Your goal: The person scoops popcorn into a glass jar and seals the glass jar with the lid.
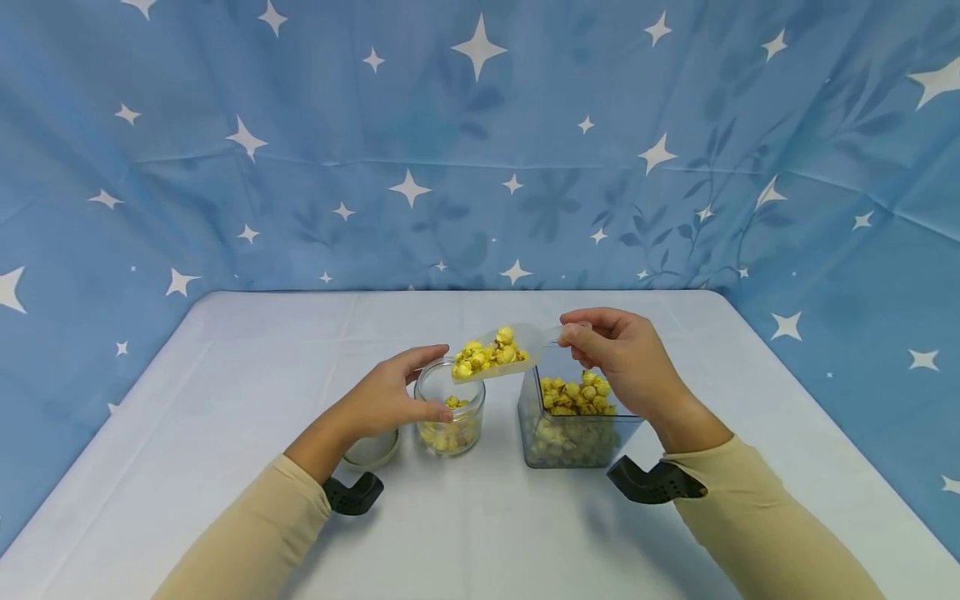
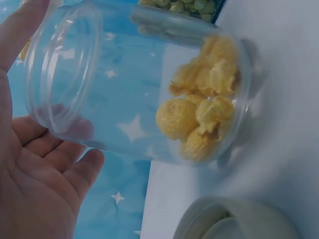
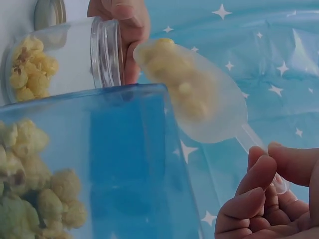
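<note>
My right hand (image 1: 618, 354) pinches the handle of a translucent plastic scoop (image 3: 224, 112), heaped with yellow popcorn (image 1: 491, 354). The scoop's tip is over the mouth of a clear round jar (image 1: 448, 392). My left hand (image 1: 390, 390) grips that jar near its rim, thumb on the near side and fingers behind. In the left wrist view, some popcorn (image 2: 199, 109) covers the jar's bottom. Below my right hand stands a clear square container (image 1: 581, 442), partly filled with popcorn (image 1: 576, 396).
A round, pale-rimmed lid (image 1: 372, 450) lies left of the jar, partly behind my left wrist. All of it stands on a white-covered table (image 1: 480, 533). A blue curtain with white stars (image 1: 480, 167) hangs behind the table.
</note>
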The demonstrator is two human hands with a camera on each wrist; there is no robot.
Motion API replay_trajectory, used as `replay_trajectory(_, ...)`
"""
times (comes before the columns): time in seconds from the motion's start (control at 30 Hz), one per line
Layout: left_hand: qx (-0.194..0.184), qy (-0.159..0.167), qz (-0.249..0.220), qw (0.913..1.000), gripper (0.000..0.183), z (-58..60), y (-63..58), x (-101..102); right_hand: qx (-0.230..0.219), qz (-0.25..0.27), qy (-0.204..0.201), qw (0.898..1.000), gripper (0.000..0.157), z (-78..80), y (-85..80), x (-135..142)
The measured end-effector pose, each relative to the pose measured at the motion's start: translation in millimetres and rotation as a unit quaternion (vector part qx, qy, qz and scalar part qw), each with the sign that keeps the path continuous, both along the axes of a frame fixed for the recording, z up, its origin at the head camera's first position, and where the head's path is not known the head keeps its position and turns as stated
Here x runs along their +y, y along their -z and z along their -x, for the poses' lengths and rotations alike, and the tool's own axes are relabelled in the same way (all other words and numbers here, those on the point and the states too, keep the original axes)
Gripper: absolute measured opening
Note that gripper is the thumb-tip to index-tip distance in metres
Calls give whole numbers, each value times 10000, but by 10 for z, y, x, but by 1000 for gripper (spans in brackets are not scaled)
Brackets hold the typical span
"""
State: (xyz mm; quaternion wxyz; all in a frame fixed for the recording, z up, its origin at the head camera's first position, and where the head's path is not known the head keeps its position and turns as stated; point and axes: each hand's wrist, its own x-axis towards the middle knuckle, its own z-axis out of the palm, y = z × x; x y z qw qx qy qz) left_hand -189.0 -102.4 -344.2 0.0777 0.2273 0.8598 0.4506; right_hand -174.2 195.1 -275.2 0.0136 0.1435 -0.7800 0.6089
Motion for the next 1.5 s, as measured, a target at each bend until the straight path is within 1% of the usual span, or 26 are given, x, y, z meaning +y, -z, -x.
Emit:
replay_trajectory(0.17, -57, -67, 61, 9999, 88, 2, 37, 27, 17, -471, 215, 9987, 33, 5, 20, -62)
replay_trajectory(0.37, -156, -194, 196, 9995, 87, 0, 50, 36, 46, -883, 272, 9957, 28, 2, 26, -112)
replay_trajectory(0.57, -157, -194, 175, 9995, 84, 6, 69, 32, 125, -1232, 330, 9918, 26, 2, 20, -137)
replay_trajectory(0.8, -302, -169, -1, 9994, 85, 14, 57, 32, 236, -1411, 354, 9891, 28, -4, 4, -148)
replay_trajectory(1.0, -282, -189, 74, 9994, 83, 12, 46, 27, 295, -1430, 348, 9887, 28, 0, -7, -168)
replay_trajectory(1.2, -188, -241, 259, 9992, 82, 12, 46, 29, 343, -1458, 368, 9880, 29, 5, -8, -174)
replay_trajectory(1.5, -199, -248, 242, 9992, 81, 16, 44, 30, 338, -1447, 379, 9882, 30, 7, -19, -157)
